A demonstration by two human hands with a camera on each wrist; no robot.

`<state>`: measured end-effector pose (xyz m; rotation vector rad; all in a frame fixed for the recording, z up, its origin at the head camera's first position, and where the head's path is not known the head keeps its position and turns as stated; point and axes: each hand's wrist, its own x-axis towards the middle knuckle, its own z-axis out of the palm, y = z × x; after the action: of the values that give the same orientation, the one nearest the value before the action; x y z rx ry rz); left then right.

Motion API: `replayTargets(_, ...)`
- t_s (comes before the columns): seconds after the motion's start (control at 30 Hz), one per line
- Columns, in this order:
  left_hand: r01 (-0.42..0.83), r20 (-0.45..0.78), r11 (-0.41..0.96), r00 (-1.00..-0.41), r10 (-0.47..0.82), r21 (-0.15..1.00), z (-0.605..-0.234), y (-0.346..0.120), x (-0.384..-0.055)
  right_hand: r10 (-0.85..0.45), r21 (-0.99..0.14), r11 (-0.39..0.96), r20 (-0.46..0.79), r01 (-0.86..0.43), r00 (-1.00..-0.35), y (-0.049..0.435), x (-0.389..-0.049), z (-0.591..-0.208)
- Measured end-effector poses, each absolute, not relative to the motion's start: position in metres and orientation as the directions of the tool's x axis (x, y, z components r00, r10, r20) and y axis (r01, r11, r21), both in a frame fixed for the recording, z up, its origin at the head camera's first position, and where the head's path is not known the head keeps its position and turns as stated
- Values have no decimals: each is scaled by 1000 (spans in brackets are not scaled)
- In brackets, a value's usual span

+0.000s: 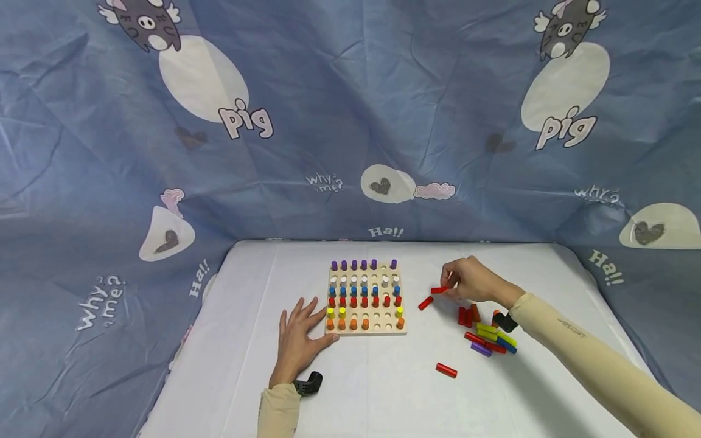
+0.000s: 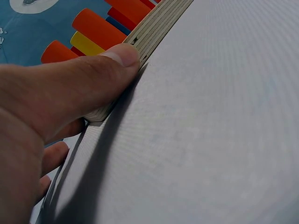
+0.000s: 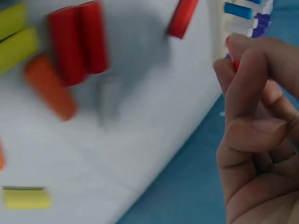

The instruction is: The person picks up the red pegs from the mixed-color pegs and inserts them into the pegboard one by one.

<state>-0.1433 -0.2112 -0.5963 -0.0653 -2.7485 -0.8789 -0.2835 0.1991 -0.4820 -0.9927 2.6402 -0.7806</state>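
A wooden pegboard (image 1: 371, 333) lies flat, with rows of purple, white, blue, red, yellow and orange pegs upright in its holes; some holes stand bare. At its front left corner is my left hand (image 1: 298, 340). The straight thumb presses the board's layered front edge (image 2: 152, 35), while the other fingers spread along the left side. Right of the board, my right hand (image 1: 472, 280) pinches a red peg (image 1: 438, 291) between thumb and fingertips. In the right wrist view its end (image 3: 235, 63) shows among the fingers. Another red peg (image 1: 425, 303) lies just below it.
Near my right wrist lies a loose pile of red, orange, yellow (image 1: 486, 334), blue (image 1: 507, 345) and purple (image 1: 481, 349) pegs. A single red peg (image 1: 446, 370) lies apart, nearer the front. Blue printed cloth (image 1: 350, 121) hangs around the white table (image 1: 350, 395).
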Motion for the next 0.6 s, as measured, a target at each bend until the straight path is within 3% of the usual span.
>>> replayTargets(0.2, 113, 251, 819, -967, -39, 562, -598, -212, -141, -688, -490, 603, 81, -630, -721, 163, -292, -472)
replayTargets(0.37, 115, 260, 824, -965, -40, 554, -598, -213, -140, -720, -400, 540, 235, -740, -653, 129, -299, -469)
replayTargets(0.6, 139, 289, 822, -957, -33, 553, -597, -213, -142, -753, -338, 493, 294, -802, -588, 79, -301, -460)
